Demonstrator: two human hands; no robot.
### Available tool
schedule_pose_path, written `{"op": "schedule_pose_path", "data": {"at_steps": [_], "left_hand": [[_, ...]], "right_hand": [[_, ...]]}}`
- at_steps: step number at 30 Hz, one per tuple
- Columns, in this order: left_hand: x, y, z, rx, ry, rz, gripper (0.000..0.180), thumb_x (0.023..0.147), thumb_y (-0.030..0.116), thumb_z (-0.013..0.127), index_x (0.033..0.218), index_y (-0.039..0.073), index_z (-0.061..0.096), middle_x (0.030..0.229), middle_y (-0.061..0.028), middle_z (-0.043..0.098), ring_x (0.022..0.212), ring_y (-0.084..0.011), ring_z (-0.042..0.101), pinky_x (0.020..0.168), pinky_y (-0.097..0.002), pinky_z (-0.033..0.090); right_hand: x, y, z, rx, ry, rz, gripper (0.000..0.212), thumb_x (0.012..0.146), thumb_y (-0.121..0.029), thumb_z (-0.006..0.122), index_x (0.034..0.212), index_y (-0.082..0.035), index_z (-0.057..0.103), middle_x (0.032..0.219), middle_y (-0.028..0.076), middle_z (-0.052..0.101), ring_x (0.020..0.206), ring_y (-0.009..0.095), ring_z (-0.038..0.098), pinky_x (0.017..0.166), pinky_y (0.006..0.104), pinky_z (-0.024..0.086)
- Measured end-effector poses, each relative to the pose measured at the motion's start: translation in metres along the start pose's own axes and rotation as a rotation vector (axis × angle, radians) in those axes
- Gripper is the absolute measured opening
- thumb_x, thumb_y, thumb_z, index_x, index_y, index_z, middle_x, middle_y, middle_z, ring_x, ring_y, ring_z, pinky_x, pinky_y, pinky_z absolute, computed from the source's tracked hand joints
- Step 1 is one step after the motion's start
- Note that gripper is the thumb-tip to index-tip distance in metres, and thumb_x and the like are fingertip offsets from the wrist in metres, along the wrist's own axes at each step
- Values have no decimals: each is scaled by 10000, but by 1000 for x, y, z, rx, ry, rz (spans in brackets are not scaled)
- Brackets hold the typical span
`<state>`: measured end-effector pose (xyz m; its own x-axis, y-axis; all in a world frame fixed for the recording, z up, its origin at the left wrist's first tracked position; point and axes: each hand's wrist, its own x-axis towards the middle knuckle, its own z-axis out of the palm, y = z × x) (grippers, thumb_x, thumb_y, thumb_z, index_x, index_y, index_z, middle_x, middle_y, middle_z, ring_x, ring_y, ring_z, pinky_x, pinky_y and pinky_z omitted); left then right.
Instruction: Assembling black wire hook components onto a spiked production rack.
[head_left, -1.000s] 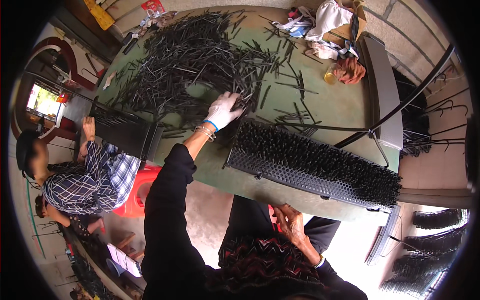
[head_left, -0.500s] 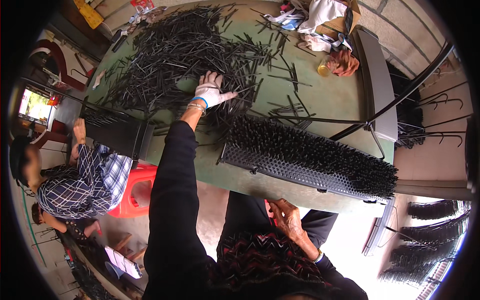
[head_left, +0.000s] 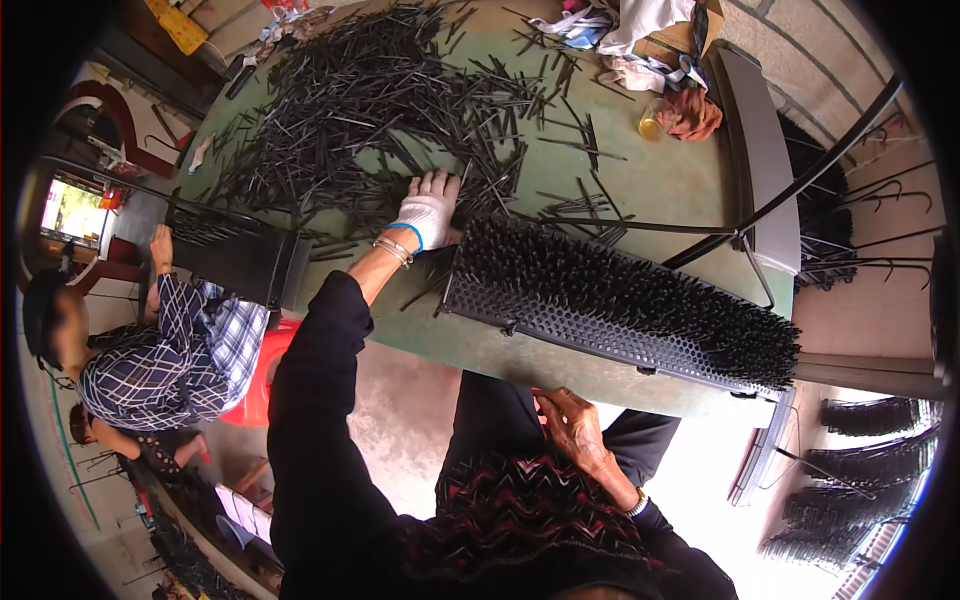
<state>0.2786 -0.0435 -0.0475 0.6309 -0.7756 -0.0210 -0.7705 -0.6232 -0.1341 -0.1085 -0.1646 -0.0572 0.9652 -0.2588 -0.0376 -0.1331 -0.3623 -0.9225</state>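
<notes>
My left hand [head_left: 428, 212], in a white glove with a blue cuff edge, lies palm down on the green table. Its fingers stretch away from me, close together, beside the left end of a perforated black panel. Under and around them are loose thin black strips [head_left: 330, 130], heaped widely over the far left. The perforated panel [head_left: 570, 335] is slightly curved; short black pieces stand upright in its holes, densest toward its far side. My right hand [head_left: 578, 432] is bare and rests at my lap below the table edge, fingers loosely extended, holding nothing visible.
A black bar [head_left: 640, 229] crosses above the panel from a curved frame at right. Far back lie cloths [head_left: 650, 25], a small glass of yellow liquid [head_left: 652, 122] and a brown rag [head_left: 692, 115]. Another person [head_left: 150, 370] sits at left beside a dark panel [head_left: 225, 262].
My left hand has drawn nearer and slightly right, sweeping strips toward the panel's left end; more green tabletop shows behind it. Its fingers have come together. My right hand stays in place.
</notes>
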Motion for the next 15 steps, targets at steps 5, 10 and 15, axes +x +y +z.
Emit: {"op": "schedule_pose_path", "data": {"at_steps": [5, 10, 15], "left_hand": [[12, -8, -10, -84, -184, 9, 954, 608, 339, 841, 1385, 17, 391, 1312, -214, 450, 1262, -404, 433, 1100, -485, 311], [29, -36, -9, 5, -21, 128, 702, 731, 561, 704, 1207, 53, 612, 1215, -178, 538, 1208, -356, 480, 1096, -494, 290], [27, -34, -13, -294, -195, -27, 736, 714, 599, 719, 1253, 112, 605, 1291, -187, 484, 1219, -368, 470, 1020, -422, 417]], "right_hand": [[2, 1, 1, -11, -10, 10, 157, 919, -2, 600, 1054, 24, 675, 800, 101, 657, 634, 158, 644, 563, 283, 504], [7, -12, -2, -17, -1, -16, 156, 915, -2, 608, 1051, 14, 682, 774, 97, 644, 607, 157, 617, 546, 291, 479], [8, -13, -5, -43, 14, -40, 155, 910, -1, 613, 1048, 9, 683, 760, 94, 634, 589, 158, 594, 540, 297, 469]]}}
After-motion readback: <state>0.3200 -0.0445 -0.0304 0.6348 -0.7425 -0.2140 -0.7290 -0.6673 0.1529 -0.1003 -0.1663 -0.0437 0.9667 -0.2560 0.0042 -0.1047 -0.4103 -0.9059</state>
